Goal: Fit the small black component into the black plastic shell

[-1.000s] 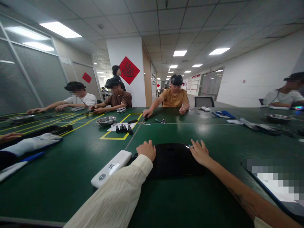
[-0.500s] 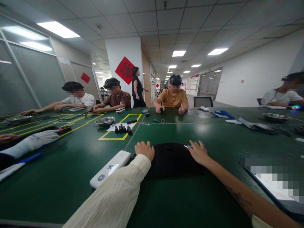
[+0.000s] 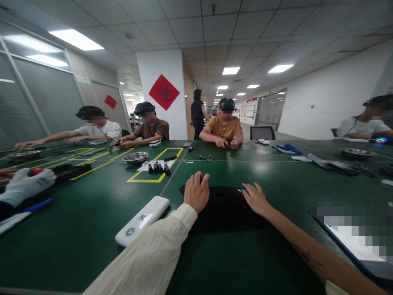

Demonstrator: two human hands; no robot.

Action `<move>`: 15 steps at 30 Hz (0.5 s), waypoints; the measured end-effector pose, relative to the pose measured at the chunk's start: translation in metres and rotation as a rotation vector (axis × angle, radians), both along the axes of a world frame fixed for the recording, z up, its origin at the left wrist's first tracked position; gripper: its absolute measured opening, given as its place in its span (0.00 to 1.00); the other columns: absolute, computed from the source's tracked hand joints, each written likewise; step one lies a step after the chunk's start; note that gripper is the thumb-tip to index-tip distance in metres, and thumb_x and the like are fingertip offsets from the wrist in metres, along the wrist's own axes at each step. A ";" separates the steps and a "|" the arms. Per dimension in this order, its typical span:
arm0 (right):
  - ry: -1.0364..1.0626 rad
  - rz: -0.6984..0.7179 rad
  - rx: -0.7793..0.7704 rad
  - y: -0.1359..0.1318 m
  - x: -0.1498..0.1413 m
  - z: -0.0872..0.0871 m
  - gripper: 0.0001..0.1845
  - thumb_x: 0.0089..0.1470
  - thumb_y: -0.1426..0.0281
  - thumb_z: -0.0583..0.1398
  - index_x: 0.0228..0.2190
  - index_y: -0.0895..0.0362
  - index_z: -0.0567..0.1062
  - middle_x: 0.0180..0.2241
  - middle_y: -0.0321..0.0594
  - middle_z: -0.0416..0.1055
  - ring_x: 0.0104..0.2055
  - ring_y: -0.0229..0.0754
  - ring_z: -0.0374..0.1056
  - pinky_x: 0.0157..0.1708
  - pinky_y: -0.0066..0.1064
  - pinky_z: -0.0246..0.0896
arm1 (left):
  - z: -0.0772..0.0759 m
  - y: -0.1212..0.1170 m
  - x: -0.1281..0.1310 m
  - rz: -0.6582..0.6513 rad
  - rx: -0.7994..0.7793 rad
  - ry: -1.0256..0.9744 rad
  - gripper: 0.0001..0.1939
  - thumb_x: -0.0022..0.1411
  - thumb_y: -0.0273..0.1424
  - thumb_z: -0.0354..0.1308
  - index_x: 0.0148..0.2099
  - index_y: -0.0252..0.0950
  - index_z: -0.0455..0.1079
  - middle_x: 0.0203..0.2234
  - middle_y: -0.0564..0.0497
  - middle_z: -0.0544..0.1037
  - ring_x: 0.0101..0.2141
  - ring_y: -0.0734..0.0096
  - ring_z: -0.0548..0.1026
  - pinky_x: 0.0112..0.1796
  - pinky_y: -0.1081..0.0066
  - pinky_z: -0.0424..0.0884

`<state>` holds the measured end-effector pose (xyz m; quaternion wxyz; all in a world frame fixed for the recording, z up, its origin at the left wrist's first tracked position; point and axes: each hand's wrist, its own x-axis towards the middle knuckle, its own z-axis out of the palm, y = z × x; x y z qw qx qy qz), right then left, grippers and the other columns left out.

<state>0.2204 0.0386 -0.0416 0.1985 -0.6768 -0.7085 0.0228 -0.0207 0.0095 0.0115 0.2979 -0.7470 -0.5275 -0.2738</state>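
Observation:
A glossy black panel [image 3: 227, 215] with a small rectangular recess near its far edge lies in front of me. My left hand [image 3: 197, 193] is bent over the panel's far left corner, its fingers curled around something dark. One end of a small black object [image 3: 182, 189] sticks out left of that hand, and a dark bit shows between the fingertips; its kind is hidden. On the panel's right edge rests my right hand [image 3: 255, 198], fingers spread and stretched, holding nothing. Left of my left wrist lies a white oblong device [image 3: 143, 221] with a handwritten label.
A metal bowl [image 3: 135, 158] and several black cylindrical parts [image 3: 159, 168] stand by a yellow-taped rectangle. A co-worker's gloved hand [image 3: 30, 184] holds something red at the left. Pliers [image 3: 206, 158] lie farther off, and a tablet-like object [image 3: 353, 241] sits at right.
My left hand has shifted right and up, further onto the panel's corner, and the black object has moved with it. My right hand stays put. The gloved co-worker's hand has drawn back left.

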 end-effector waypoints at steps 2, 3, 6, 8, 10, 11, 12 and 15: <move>0.010 0.008 0.009 -0.001 -0.001 0.002 0.25 0.56 0.63 0.44 0.52 0.55 0.64 0.53 0.41 0.61 0.60 0.51 0.44 0.54 0.46 0.44 | 0.002 -0.005 0.004 -0.110 0.028 0.011 0.16 0.58 0.28 0.47 0.50 0.37 0.61 0.42 0.44 0.65 0.38 0.63 0.64 0.38 0.64 0.63; 0.016 0.012 0.013 -0.002 -0.001 0.003 0.24 0.56 0.64 0.44 0.51 0.54 0.65 0.53 0.39 0.62 0.60 0.51 0.44 0.54 0.46 0.44 | 0.003 -0.007 0.005 -0.160 0.032 0.015 0.16 0.58 0.28 0.47 0.49 0.37 0.62 0.42 0.45 0.65 0.38 0.63 0.64 0.38 0.64 0.62; 0.024 0.023 0.034 -0.005 -0.003 0.006 0.22 0.55 0.65 0.46 0.49 0.53 0.67 0.52 0.38 0.63 0.59 0.50 0.45 0.55 0.45 0.42 | 0.005 -0.015 0.009 -0.265 0.007 0.000 0.13 0.57 0.29 0.47 0.45 0.37 0.64 0.40 0.46 0.66 0.38 0.64 0.64 0.38 0.64 0.62; 0.024 0.029 0.060 -0.005 -0.004 0.007 0.22 0.55 0.65 0.47 0.49 0.53 0.68 0.51 0.38 0.63 0.59 0.50 0.45 0.54 0.45 0.42 | 0.006 -0.018 0.009 -0.294 -0.029 -0.014 0.11 0.57 0.29 0.47 0.42 0.37 0.66 0.40 0.46 0.67 0.38 0.64 0.64 0.39 0.64 0.63; 0.022 0.039 0.082 -0.005 -0.004 0.006 0.21 0.54 0.66 0.47 0.48 0.52 0.68 0.51 0.38 0.63 0.59 0.49 0.45 0.54 0.44 0.43 | 0.007 -0.019 0.009 -0.318 -0.070 -0.008 0.11 0.56 0.29 0.48 0.42 0.37 0.66 0.40 0.46 0.67 0.39 0.63 0.65 0.40 0.64 0.63; 0.020 0.044 0.088 -0.005 -0.003 0.005 0.21 0.54 0.66 0.47 0.47 0.52 0.69 0.51 0.38 0.64 0.59 0.49 0.45 0.54 0.44 0.43 | 0.007 -0.019 0.008 -0.334 -0.087 0.006 0.13 0.56 0.28 0.47 0.43 0.38 0.66 0.41 0.46 0.68 0.40 0.63 0.65 0.41 0.63 0.63; 0.018 0.048 0.091 -0.004 -0.003 0.005 0.21 0.54 0.65 0.47 0.47 0.52 0.69 0.51 0.38 0.64 0.59 0.49 0.45 0.53 0.44 0.43 | 0.006 -0.018 0.008 -0.353 -0.099 0.024 0.14 0.56 0.27 0.47 0.45 0.38 0.65 0.42 0.46 0.68 0.40 0.63 0.65 0.41 0.63 0.63; 0.009 0.053 0.094 -0.004 -0.002 0.003 0.20 0.54 0.65 0.47 0.47 0.51 0.69 0.50 0.37 0.65 0.58 0.49 0.46 0.54 0.44 0.41 | 0.001 -0.013 0.006 -0.431 -0.092 0.058 0.18 0.58 0.25 0.45 0.50 0.41 0.61 0.44 0.47 0.68 0.42 0.64 0.66 0.43 0.62 0.64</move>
